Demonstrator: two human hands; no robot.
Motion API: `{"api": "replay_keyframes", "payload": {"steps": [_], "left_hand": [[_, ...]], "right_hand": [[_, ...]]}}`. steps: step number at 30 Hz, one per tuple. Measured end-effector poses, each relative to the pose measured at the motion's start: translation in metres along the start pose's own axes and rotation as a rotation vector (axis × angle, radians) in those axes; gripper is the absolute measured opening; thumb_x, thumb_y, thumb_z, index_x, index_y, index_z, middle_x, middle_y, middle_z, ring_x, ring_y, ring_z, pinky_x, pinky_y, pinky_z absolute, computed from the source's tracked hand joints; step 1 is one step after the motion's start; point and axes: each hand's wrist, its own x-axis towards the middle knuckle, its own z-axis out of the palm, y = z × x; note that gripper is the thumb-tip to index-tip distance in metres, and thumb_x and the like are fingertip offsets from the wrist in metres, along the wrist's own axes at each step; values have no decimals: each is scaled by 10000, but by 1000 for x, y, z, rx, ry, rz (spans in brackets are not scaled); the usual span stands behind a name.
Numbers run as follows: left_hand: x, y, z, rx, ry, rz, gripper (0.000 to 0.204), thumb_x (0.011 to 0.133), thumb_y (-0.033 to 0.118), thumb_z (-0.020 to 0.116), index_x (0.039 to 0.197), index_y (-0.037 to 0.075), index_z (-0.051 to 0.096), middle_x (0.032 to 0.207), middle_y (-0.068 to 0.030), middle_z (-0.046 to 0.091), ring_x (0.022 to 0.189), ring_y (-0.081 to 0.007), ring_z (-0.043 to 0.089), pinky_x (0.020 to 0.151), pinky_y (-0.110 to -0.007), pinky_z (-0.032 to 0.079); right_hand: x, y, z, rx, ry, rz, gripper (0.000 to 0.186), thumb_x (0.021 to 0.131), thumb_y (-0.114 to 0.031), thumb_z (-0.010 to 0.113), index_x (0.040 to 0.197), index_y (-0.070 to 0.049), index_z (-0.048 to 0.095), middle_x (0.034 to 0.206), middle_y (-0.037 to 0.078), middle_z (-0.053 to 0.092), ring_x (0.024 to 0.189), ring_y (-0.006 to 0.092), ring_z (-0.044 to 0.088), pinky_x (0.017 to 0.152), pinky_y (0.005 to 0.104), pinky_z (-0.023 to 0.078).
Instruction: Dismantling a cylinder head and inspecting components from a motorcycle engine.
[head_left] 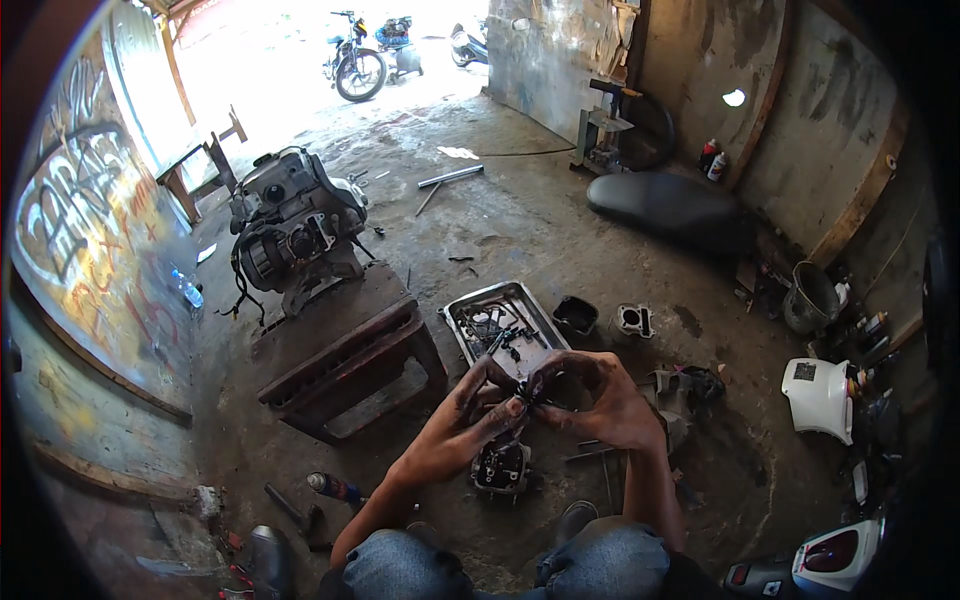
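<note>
A stained workshop floor (540, 235) is being lit from the open far side. At left, an engine (290, 225) is being carried by a dark wooden counter (375, 300). In the near middle, above the floor, a small dark part (525, 392) is being pinched by the fingertips of the left hand (462, 418) and the right hand (608, 400), each grip being closed on it. Just beyond, loose dark pieces (515, 343) are being held by a metal tray (541, 313).

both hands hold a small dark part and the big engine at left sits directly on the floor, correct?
No: the head view shows the engine on a brown stand, not the floor; left hand and right hand hold the small dark part.
</note>
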Motion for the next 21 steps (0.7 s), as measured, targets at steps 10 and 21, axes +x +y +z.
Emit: {"api": "replay_keyframes", "payload": {"steps": [10, 21], "left_hand": [[5, -12, 3, -595, -90, -92, 252, 1007, 218, 546, 1205, 79, 474, 838, 3, 467, 685, -75, 437, 552, -213, 367], [9, -26, -10, -955, -352, -156, 288, 1026, 259, 484, 1247, 74, 470, 829, -24, 507, 680, -97, 480, 606, -262, 465]], "right_hand": [[0, 20, 11, 241, 82, -56, 322, 701, -11, 804, 988, -1, 659, 983, 53, 658, 926, 127, 640, 854, 285, 515], [7, 39, 16, 123, 59, -156, 319, 725, -28, 786, 1016, -7, 656, 950, 43, 669, 895, 100, 627, 833, 271, 514]]}}
